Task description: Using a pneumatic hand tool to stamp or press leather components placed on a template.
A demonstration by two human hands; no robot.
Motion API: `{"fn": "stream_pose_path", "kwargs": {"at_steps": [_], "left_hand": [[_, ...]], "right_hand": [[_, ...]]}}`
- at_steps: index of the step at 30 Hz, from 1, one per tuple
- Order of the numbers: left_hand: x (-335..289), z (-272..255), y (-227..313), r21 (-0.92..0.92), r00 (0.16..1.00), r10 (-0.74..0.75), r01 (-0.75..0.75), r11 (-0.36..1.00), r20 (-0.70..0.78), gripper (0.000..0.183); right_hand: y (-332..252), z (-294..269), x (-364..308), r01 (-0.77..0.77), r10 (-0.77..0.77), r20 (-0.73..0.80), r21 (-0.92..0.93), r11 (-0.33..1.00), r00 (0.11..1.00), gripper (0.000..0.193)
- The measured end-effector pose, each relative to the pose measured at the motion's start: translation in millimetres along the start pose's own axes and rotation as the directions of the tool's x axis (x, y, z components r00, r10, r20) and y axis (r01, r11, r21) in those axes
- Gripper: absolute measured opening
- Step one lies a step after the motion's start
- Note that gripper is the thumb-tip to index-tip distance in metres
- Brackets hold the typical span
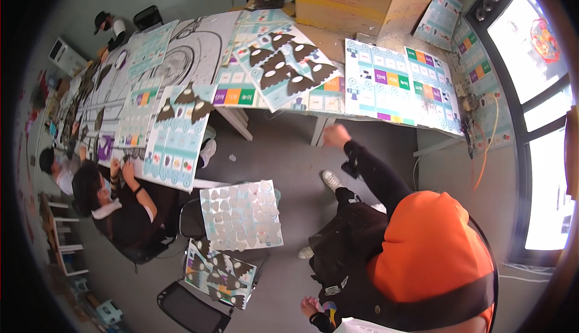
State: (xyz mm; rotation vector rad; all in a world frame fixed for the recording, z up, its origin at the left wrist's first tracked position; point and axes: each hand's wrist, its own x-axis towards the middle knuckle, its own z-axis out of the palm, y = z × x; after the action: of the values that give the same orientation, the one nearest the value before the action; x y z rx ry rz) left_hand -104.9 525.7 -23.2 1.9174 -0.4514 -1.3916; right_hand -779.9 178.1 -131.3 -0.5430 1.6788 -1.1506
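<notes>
My right hand (336, 135) hovers near the table (329, 43), 2 o'clock; left hand (310, 306), 6 o'clock; I can't tell their grip.

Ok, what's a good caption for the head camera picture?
Dark mask-like shapes lie on colourful printed sheets on the table.

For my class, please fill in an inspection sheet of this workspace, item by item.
Surface: table, largely covered with printed sheets.
Job's things: dark scalloped cutouts on a tabletop sheet; pale pieces on a sheet by the chairs.
Clutter: large cardboard box toward the table's rear.
Grips: right hand and left hand appear apart from the sheets; contents unclear.
Cables: orange cable hanging near the window.
Surroundings: seated person at left.
</notes>
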Motion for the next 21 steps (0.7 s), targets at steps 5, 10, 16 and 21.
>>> {"fn": "stream_pose_path", "kwargs": {"at_steps": [5, 10, 16, 21], "left_hand": [[-16.7, 105.7, 57.2, 0.272, 0.999, 0.003, 0.008, 0.962, -0.038, 0.039], [-24.8, 171.5, 114.8, 0.477, 0.995, 0.089, -0.099, 0.873, 0.043, 0.039], [-40.3, 211.1, 154.7, 0.681, 0.973, 0.167, -0.229, 0.696, 0.156, 0.038], [-38.5, 235.8, 172.7, 0.789, 0.938, 0.190, -0.348, 0.507, 0.291, 0.038]], "right_hand": [[-50.0, -135.0, 97.3, 0.078, 0.108, -0.479, 0.353, 0.932, 0.871, 0.030], [-94.7, -198.8, 148.1, -0.119, 0.015, -0.521, -0.167, 0.979, 0.854, 0.043], [-134.7, -191.1, 167.7, -0.261, 0.174, -0.468, -0.127, 0.957, 0.867, 0.057], [-178.8, -192.1, 135.6, -0.396, 0.124, -0.623, -0.320, 0.861, 0.772, 0.088]]}}
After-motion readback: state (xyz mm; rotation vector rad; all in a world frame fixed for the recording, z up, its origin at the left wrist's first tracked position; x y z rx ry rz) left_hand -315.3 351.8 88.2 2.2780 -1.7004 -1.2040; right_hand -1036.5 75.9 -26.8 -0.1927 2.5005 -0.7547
